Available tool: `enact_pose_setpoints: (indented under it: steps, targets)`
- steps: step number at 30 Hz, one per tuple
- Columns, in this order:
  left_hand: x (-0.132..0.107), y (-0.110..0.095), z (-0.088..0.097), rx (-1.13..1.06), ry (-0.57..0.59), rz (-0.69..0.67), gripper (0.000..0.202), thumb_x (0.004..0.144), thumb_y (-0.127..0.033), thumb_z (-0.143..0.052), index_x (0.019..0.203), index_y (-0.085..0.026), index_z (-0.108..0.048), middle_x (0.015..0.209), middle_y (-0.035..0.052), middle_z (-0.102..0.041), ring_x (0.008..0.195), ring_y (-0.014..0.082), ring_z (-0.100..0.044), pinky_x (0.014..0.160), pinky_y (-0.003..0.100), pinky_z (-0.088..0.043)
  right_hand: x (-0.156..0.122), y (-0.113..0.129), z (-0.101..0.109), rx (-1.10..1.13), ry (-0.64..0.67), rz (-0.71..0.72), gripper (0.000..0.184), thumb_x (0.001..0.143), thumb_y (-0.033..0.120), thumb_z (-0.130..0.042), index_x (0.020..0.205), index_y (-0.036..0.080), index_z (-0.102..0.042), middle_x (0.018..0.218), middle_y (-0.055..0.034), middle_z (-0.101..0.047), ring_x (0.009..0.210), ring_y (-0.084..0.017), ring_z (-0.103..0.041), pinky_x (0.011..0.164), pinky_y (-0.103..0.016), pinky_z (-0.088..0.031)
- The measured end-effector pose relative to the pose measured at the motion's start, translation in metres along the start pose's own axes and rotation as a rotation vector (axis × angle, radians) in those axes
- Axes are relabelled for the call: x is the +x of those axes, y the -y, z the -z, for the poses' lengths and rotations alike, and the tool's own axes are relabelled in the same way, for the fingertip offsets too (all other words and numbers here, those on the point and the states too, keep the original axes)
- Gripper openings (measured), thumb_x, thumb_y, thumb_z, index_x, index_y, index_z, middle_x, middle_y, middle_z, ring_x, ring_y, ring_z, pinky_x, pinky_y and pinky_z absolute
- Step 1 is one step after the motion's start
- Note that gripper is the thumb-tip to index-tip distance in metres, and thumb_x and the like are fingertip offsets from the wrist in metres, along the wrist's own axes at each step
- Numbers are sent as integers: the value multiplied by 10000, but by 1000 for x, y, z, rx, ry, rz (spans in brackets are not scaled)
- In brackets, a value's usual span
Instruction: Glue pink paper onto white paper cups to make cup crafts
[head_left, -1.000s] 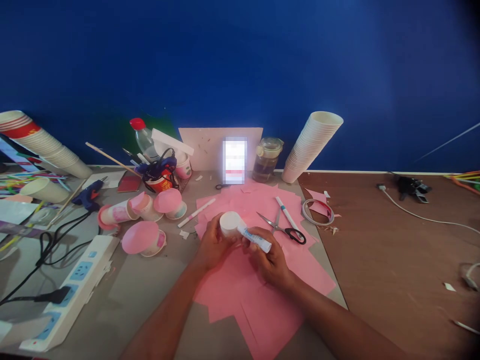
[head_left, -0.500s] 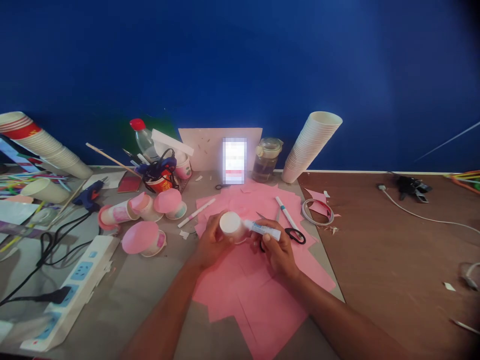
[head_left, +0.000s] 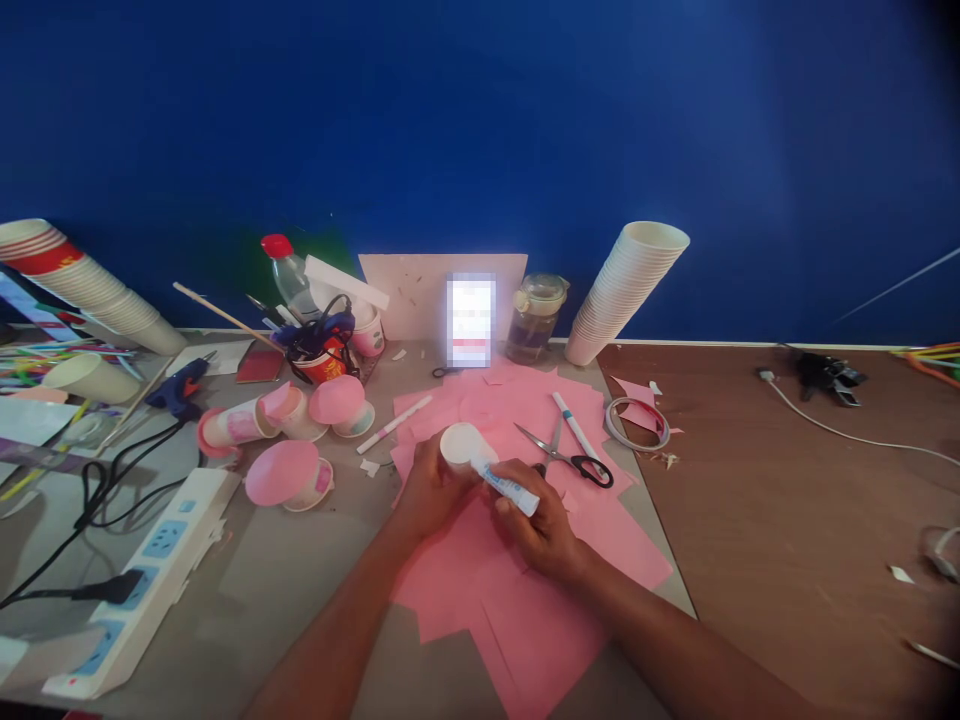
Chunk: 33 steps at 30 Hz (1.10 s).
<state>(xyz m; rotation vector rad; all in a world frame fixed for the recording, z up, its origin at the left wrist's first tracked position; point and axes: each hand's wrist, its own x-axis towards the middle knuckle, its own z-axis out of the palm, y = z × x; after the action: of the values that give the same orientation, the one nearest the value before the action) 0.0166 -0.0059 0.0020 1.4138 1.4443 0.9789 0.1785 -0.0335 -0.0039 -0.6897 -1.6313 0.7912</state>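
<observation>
My left hand (head_left: 429, 490) is wrapped round a small white paper cup (head_left: 462, 444), held bottom-up above the pink paper sheets (head_left: 525, 600). My right hand (head_left: 538, 520) grips a white glue tube (head_left: 508, 486) with blue print, its tip touching the cup's side near the rim of the base. Both hands hover over the middle of the pink sheets. Scissors (head_left: 570, 458) with black handles lie just right of my hands, beside a white marker (head_left: 574, 424).
Several cups covered in pink paper (head_left: 289, 474) lie to the left, with a glue gun (head_left: 178, 386), power strip (head_left: 146, 580) and cables. Cup stacks lean at back left (head_left: 90, 290) and back centre (head_left: 622, 290). A jar (head_left: 534, 318), tape roll (head_left: 636, 424) and lit phone (head_left: 470, 322) stand behind.
The glue tube swung from level back to slanting down at the cup's side, and my right hand dropped slightly toward me. The cup turned a little in my left hand.
</observation>
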Motion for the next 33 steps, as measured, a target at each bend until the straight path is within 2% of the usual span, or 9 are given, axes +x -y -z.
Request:
enact_pose_setpoints:
  steps: [4,7,10,12,16,21,26,30,33]
  targets:
    - [0,-1,2,1,36,-3,480,673,-398,-699,1095,-202,-584,1044,65,-592,1031,246,-527,864,366,-440,-2,-7,1,16,-55,-90,295,893,225,-462,1183,266,-496,935,-58,-602,754,-161,-595,678,-332,-500]
    - [-1,1,4,14,68,-12,518,657,-365,-715,1128,-204,-571,1092,74,-590,1049,257,-528,882,383,-438,1,-13,4,42,-123,-222,242,887,257,-484,1124,245,-532,858,-34,-590,600,-115,-547,572,-283,-481]
    - [-1,6,6,11,105,-13,561,637,-318,-731,1160,-216,-555,1137,70,-582,1105,281,-503,935,416,-413,3,-14,7,151,-241,-348,219,897,283,-472,1102,244,-539,749,3,-553,512,-87,-473,477,-235,-421]
    - [0,10,6,-39,110,1,637,649,-301,-723,1237,-220,-493,1196,78,-557,1151,286,-480,968,428,-394,2,-13,9,247,-292,-369,218,896,292,-476,1101,247,-538,718,10,-535,518,-88,-459,465,-224,-402]
    - [1,15,5,-164,84,28,833,659,-312,-729,1369,-229,-303,1332,108,-454,1232,272,-427,1000,413,-376,-3,-6,8,260,-187,-282,229,880,283,-502,1097,246,-565,780,-20,-561,586,-110,-502,528,-257,-442]
    - [1,13,2,-168,94,-10,657,665,-329,-728,1234,-206,-425,1208,101,-529,1127,245,-506,954,403,-412,-4,0,3,134,-54,-117,272,885,240,-476,1145,255,-554,878,-55,-592,724,-161,-567,631,-312,-477]
    - [2,11,3,-101,91,3,590,675,-324,-715,1192,-200,-460,1145,95,-553,1066,238,-531,917,404,-425,-1,1,-1,4,-51,-32,297,878,204,-476,1164,260,-534,918,-60,-616,783,-175,-580,670,-323,-481]
    - [2,10,5,-63,92,-21,557,680,-294,-704,1178,-199,-474,1140,93,-557,1074,249,-520,910,405,-417,1,-5,2,-10,-116,-97,279,884,193,-462,1148,259,-526,891,-50,-604,791,-173,-588,702,-340,-492]
    - [1,11,4,-70,95,-20,568,669,-280,-711,1179,-199,-474,1163,99,-545,1086,252,-513,920,406,-409,2,-10,6,-73,-180,-135,249,887,224,-471,1121,262,-547,946,-61,-618,869,-192,-594,758,-370,-493]
